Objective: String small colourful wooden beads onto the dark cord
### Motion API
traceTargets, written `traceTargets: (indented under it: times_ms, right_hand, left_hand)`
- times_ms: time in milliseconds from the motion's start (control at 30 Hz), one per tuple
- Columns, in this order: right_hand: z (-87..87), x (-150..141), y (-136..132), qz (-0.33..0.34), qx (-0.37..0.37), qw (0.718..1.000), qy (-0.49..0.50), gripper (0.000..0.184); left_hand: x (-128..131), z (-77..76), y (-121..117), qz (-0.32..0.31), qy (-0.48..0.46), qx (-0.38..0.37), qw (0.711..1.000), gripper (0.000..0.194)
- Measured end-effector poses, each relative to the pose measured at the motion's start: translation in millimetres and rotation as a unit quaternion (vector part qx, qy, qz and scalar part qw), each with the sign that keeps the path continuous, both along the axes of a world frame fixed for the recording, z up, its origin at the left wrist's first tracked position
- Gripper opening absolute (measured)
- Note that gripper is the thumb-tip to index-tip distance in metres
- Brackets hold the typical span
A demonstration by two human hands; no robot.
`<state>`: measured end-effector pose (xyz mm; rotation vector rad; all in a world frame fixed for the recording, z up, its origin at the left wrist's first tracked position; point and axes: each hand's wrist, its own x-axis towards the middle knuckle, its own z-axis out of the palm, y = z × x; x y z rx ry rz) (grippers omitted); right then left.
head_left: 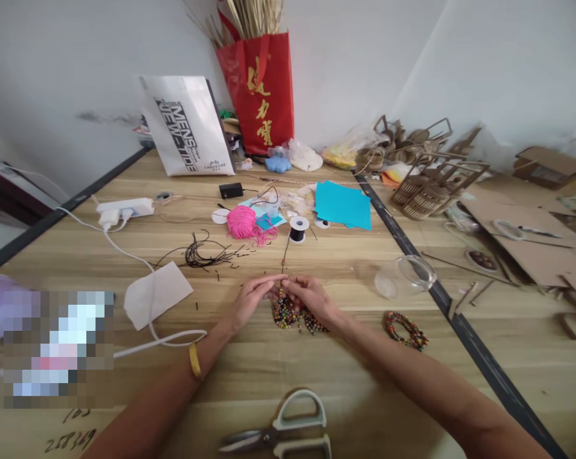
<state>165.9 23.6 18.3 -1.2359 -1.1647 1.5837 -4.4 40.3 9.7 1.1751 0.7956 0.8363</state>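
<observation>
Both of my hands meet over a pile of small multicoloured beads (288,314) at the middle of the table. My left hand (250,299) has its fingertips closed at a thin black cord (285,253). From the other side, my right hand (311,295) pinches the same cord, partly covering the beads. The cord runs away from my fingertips to a white spool (299,223) wound with black cord. A few beads sit along the cord near the fingers. Nearer to me lie scissors (281,430) with white handles.
Right of my forearm lies a coiled bead string (405,330), with a clear jar (405,277) on its side beyond. Pink yarn (241,222), loose black cord (206,252) and blue sheets (343,205) lie farther back. A white cable (135,255) crosses the left side.
</observation>
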Motion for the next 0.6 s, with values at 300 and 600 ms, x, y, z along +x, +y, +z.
traceTargets:
  times_ms: [300,600]
  right_hand:
    - [-7.3,-6,10,0.001,-0.099,0.989,0.114,0.043]
    - [4.5,1,12,0.057,-0.102,0.989,0.091,0.035]
  left_hand:
    - [2,1.3,-2,-0.006,0.017,0.012,1.000,0.041]
    - [2,-2.4,7,0.079,0.033,0.049,0.995,0.031]
